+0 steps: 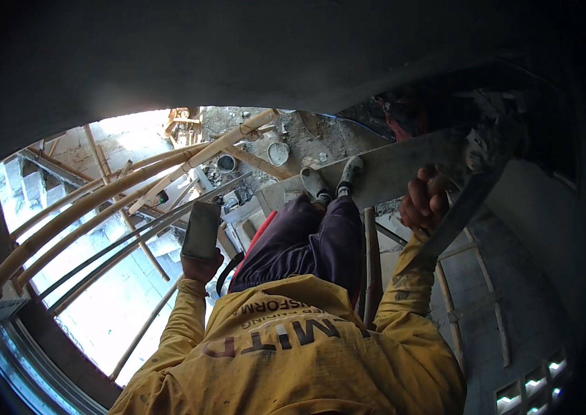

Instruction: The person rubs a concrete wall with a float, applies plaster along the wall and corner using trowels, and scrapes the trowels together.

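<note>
The person stands high up on a grey plank (390, 173), both light shoes (331, 181) set close together on it, looking straight down past dark trousers and a yellow, mortar-stained sweatshirt. The left hand (201, 266) is clamped from below around a flat rectangular trowel (202, 229), its grey blade held upright in front of the body. The right hand (424, 202) has its fingers curled tight over a long straightedge (459, 211) that slants up toward the rendered wall on the right and crosses the end of the plank.

To the left, a fan of bamboo poles (99, 200) sweeps across the drop, with thinner dark rods beneath them barring the view of the concrete stairs (26, 190) below. A wooden post (370, 263) rises just beside the right leg. Far down on the rubble-strewn ground sit two round buckets (278, 153). A grey block wall (493, 277) fills the right side.
</note>
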Demonstrator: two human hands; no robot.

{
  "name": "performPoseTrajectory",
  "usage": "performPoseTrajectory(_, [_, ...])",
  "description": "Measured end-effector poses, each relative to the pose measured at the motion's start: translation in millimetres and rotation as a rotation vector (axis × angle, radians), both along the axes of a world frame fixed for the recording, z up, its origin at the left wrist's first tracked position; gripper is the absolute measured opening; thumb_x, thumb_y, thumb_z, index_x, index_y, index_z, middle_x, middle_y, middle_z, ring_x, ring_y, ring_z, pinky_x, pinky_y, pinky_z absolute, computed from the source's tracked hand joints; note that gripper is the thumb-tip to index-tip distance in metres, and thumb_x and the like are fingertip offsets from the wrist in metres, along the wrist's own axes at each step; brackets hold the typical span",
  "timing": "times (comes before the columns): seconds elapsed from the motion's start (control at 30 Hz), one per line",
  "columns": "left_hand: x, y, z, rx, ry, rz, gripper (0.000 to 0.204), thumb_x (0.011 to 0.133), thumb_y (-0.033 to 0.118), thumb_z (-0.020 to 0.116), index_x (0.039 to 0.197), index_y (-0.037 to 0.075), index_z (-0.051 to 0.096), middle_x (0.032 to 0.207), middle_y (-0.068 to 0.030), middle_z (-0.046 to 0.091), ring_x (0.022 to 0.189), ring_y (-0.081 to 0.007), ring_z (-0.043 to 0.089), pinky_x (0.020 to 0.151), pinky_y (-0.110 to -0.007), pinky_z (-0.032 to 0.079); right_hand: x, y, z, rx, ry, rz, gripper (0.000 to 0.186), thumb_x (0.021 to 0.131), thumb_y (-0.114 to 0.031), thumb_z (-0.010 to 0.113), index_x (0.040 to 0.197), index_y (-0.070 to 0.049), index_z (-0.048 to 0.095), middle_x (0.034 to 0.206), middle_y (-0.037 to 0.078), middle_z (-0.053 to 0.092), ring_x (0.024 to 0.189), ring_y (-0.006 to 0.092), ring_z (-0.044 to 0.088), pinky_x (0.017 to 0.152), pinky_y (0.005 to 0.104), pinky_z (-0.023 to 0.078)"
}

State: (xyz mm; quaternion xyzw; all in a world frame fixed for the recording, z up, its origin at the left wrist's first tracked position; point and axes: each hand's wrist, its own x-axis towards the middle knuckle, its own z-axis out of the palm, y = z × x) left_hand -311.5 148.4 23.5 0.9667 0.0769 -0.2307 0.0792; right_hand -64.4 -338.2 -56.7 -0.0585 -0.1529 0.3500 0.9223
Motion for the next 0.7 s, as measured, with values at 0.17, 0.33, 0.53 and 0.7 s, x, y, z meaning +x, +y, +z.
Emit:
performPoseTrajectory(0.17, [18,-41,16,-0.226,0.053,0.284,0.033,0.079,0.029,0.061,0.105,0.009,0.060,0.101,-0.0058,0.066,0.095,-0.0227,0.061,0.087,-0.039,0.048,21,-35,-21,-0.032,-0.049,0.117,0.050,0.097,-0.017,0.056,0.141,-0.011,0.033,0.075,0.004,0.049,0.049,0.0159,0.050,0.049,0.0343,0.048])
performPoseTrajectory(0.33, [25,-59,32,-0.036,0.043,0.138,0.021,0.079,0.026,0.063,0.094,0.012,0.063,0.090,-0.0013,0.067,0.087,-0.0205,0.062,0.082,-0.035,0.048,37,-47,-31,-0.007,-0.046,0.106,0.052,0.096,-0.015,0.057,0.141,-0.010,0.033,0.079,0.007,0.051,0.055,0.0190,0.055,0.055,0.0366,0.050])
performPoseTrajectory(0.53, [45,-62,25,0.019,0.145,0.070,0.017,0.080,0.026,0.063,0.089,0.012,0.063,0.086,-0.0014,0.067,0.083,-0.0211,0.062,0.077,-0.036,0.050,50,-37,-48,0.099,-0.055,0.064,0.044,0.097,-0.016,0.053,0.137,-0.005,0.038,0.092,0.010,0.051,0.072,0.0223,0.059,0.070,0.0401,0.051])
performPoseTrajectory(0.7, [55,-45,-3,0.090,0.021,-0.156,0.022,0.079,0.026,0.064,0.094,0.010,0.065,0.088,-0.0061,0.067,0.086,-0.0244,0.062,0.077,-0.037,0.051,40,-17,-77,0.175,0.006,-0.087,0.042,0.099,-0.022,0.051,0.134,-0.002,0.040,0.093,0.011,0.050,0.073,0.0231,0.058,0.071,0.0398,0.051])
